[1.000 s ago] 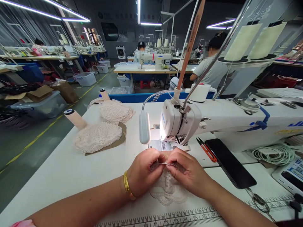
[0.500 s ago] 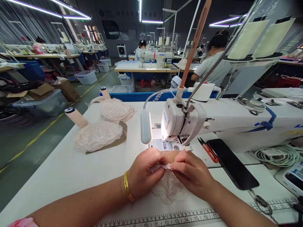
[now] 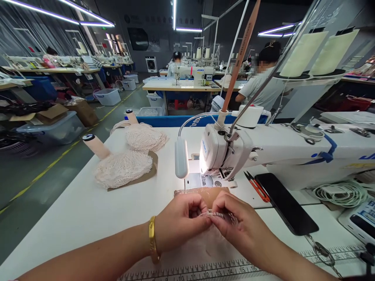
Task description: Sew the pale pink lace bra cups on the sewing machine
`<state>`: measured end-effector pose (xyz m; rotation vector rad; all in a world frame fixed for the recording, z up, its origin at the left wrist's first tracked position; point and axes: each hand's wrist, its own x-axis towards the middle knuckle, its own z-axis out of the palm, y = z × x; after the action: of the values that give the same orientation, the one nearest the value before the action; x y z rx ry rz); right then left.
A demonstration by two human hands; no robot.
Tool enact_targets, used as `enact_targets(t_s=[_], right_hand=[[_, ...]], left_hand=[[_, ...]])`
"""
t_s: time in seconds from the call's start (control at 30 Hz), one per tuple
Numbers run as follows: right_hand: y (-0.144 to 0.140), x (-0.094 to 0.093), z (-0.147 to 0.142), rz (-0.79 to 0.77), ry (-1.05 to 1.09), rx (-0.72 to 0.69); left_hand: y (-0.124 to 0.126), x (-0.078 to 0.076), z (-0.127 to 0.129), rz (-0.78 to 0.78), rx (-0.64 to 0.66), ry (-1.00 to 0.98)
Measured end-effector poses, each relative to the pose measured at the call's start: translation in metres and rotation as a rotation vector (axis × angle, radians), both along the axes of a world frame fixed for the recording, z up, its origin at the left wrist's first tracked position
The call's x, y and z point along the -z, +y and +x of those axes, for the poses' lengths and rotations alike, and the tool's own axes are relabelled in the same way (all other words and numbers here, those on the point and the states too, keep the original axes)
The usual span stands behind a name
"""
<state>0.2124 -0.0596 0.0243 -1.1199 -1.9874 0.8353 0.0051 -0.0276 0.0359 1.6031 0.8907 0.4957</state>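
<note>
My left hand [image 3: 179, 222] and my right hand [image 3: 238, 226] meet at the table's front edge, both pinching a small piece of pale lace [image 3: 215, 215] between thumbs and fingers. Most of the lace lies hidden under my hands. A gold bangle [image 3: 152, 241] circles my left wrist. Just beyond my fingers lies a tan strip [image 3: 205, 192], and behind it the white sewing machine [image 3: 281, 150] with its needle area [image 3: 215, 177] lit.
Two stacks of lace pieces [image 3: 124, 169] on brown card and two thread cones [image 3: 95, 145] sit at the left. Red snips [image 3: 258, 188], a black phone [image 3: 285, 205] and coiled white cable [image 3: 341, 192] lie at the right. A printed ruler [image 3: 205, 270] runs along the table's front edge. People sit at machines behind.
My hands have drawn back toward me from the needle area with the lace, uncovering the tan strip. The lace that hung below my fingers is now mostly covered.
</note>
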Motion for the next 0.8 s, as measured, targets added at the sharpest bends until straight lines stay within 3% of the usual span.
enact_targets(t_s=[0.03,0.1,0.23,0.33,0.43,0.53,0.67,0.8], right_hand=[[0.001,-0.001,-0.002,-0.086,-0.017,0.036],[0.011,0.004,-0.006,-0.152,-0.092,0.099],[0.038,0.026,-0.014,-0.062,-0.293,0.191],[0.048,0.035,-0.017,0.001,-0.364,0.245],[0.048,0.036,-0.016,0.003,-0.379,0.264],[0.044,0.036,-0.011,0.066,-0.424,0.267],[0.036,0.041,0.001,0.324,-0.514,0.261],[0.027,0.042,0.007,0.463,-0.474,0.162]], left_hand=[[0.002,0.0,0.001,-0.006,0.0,0.057],[0.009,0.005,0.004,0.157,-0.066,0.255],[0.023,0.024,0.011,0.591,-0.182,0.583],[0.024,0.034,0.01,0.876,-0.186,0.573],[0.021,0.04,0.005,1.116,-0.108,0.455],[0.02,0.045,0.0,1.172,-0.051,0.385],[0.023,0.046,-0.002,1.173,-0.04,0.393],[0.026,0.046,-0.001,1.181,-0.026,0.397]])
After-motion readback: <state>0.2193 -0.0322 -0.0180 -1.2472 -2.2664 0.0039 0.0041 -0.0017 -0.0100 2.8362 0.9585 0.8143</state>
